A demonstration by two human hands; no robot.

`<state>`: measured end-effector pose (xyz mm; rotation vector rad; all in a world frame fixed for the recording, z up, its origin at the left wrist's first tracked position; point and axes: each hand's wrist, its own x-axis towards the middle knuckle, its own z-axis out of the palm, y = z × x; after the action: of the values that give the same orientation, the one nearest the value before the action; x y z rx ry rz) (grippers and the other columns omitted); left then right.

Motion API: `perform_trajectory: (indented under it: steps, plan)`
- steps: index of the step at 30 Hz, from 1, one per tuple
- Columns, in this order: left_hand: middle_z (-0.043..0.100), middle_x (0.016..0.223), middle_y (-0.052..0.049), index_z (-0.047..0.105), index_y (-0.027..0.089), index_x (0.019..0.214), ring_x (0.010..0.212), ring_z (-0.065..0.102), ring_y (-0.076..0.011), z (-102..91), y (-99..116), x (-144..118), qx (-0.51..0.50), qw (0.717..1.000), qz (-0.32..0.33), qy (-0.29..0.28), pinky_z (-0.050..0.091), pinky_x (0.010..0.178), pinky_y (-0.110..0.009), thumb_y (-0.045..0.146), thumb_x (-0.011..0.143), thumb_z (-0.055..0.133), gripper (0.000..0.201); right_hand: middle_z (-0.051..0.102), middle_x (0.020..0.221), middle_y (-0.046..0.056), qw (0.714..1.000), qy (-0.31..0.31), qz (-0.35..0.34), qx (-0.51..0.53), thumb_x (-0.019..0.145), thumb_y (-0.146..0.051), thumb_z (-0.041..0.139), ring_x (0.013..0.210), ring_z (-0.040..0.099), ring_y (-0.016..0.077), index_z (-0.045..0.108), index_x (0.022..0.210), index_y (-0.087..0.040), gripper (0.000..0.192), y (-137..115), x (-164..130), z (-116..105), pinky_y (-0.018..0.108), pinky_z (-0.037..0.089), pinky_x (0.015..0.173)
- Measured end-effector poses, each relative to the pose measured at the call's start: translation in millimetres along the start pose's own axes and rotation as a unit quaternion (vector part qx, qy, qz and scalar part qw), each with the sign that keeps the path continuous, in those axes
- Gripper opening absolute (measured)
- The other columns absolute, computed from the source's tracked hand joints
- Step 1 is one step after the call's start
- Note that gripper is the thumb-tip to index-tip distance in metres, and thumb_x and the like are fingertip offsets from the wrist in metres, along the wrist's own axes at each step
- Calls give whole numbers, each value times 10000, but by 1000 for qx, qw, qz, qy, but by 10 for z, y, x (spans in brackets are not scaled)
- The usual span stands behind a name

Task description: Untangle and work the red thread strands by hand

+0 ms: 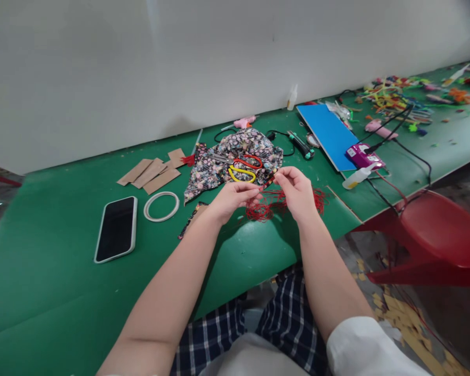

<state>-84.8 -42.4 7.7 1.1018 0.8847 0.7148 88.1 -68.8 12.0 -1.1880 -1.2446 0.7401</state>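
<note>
Between my two hands stretches a narrow, dark and red patterned strip (268,183). My left hand (238,199) pinches its lower left end, and my right hand (293,192) pinches the upper right end. Just below and behind the fingers lies a loose tangle of red cord (260,210); whether it is joined to the strip I cannot tell. Beyond the hands, scissors (241,174) with one red and one yellow handle rest on a crumpled dark floral cloth (207,175). A small floral-edged piece (191,219) lies partly behind my left forearm.
To the left are a phone (116,230), a white ring (161,207) and brown cardboard pieces (156,175). A utility knife (301,145), blue board (327,133), purple power strip (364,156) and glue bottle (359,177) lie right. A red stool (442,224) stands beside the green table (43,271).
</note>
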Motion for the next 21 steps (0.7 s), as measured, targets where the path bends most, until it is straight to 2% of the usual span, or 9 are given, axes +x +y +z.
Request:
perform_trajectory:
  steps: [7,11,13,16,18,21]
  plan:
    - [688,777,-54,669,136,851,673,632,-110,-26,-18,19,28,999,-16,19,488,712,-275,319,641,754,291,583,733,-25,997,64,-25,18,774,-375,613,690,539,100,584,789,-211,167,-10,29,-74,248,437,691]
    - [693,786,-75,686,132,838,706,637,-140,-39,-27,29,70,997,-5,34,483,706,-291,299,674,725,237,591,748,-19,997,70,-31,15,769,-382,619,698,547,108,582,793,-215,172,-26,34,-108,258,450,699]
    - [696,846,-80,696,136,848,781,635,-162,-20,1,23,96,994,20,56,474,735,-295,272,682,716,216,597,777,-10,998,54,-36,-2,776,-374,611,728,556,118,581,792,-217,161,-42,22,-102,269,458,717]
    - [673,1028,-53,683,166,952,962,596,-160,71,90,-19,115,985,86,91,431,870,-287,234,732,665,230,596,820,2,996,17,-67,-51,800,-343,583,792,561,136,580,782,-221,124,-83,-14,-60,290,460,753]
    - [655,1097,-44,660,173,1020,1021,579,-149,162,149,-63,101,983,129,87,402,934,-286,238,774,625,256,592,825,4,991,-5,-99,-87,813,-312,567,814,555,143,580,772,-225,97,-115,-42,-19,299,453,766]
    - [660,1100,-54,655,163,1035,1030,589,-157,289,182,-122,28,983,172,53,412,947,-297,241,745,670,300,581,814,2,984,-27,-133,-115,823,-267,553,812,542,141,574,760,-224,80,-153,-74,37,295,442,764]
